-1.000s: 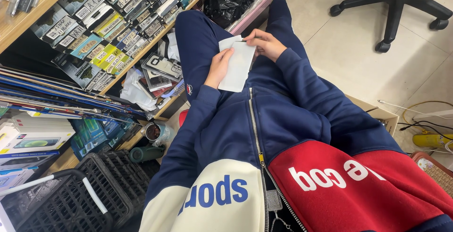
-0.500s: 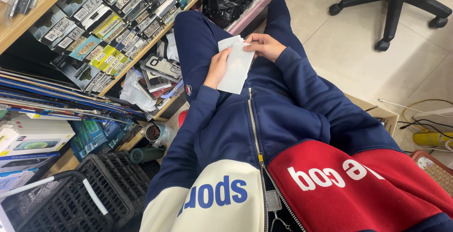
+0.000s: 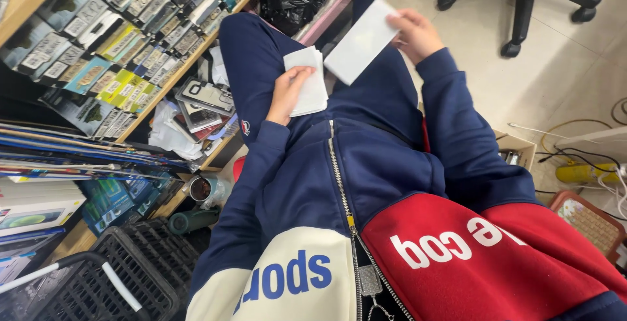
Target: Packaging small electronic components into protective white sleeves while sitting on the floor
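The left hand (image 3: 289, 92) is closed on a small stack of white sheets (image 3: 308, 86) resting against the left thigh, fingers curled over its near edge. The right hand (image 3: 418, 33) pinches a single white sheet (image 3: 361, 41) by its far corner, lifted clear of the stack and held just beside it over the lap. Judging by this, one sheet has been separated and most of the stack remains to go through. To the left, a shelf (image 3: 163, 92) packed with small packaged goods crowds close to the knee, with a black basket (image 3: 124, 275) nearer. To the right, open floor (image 3: 562, 79) and an office chair base (image 3: 522, 1) leave freer room.
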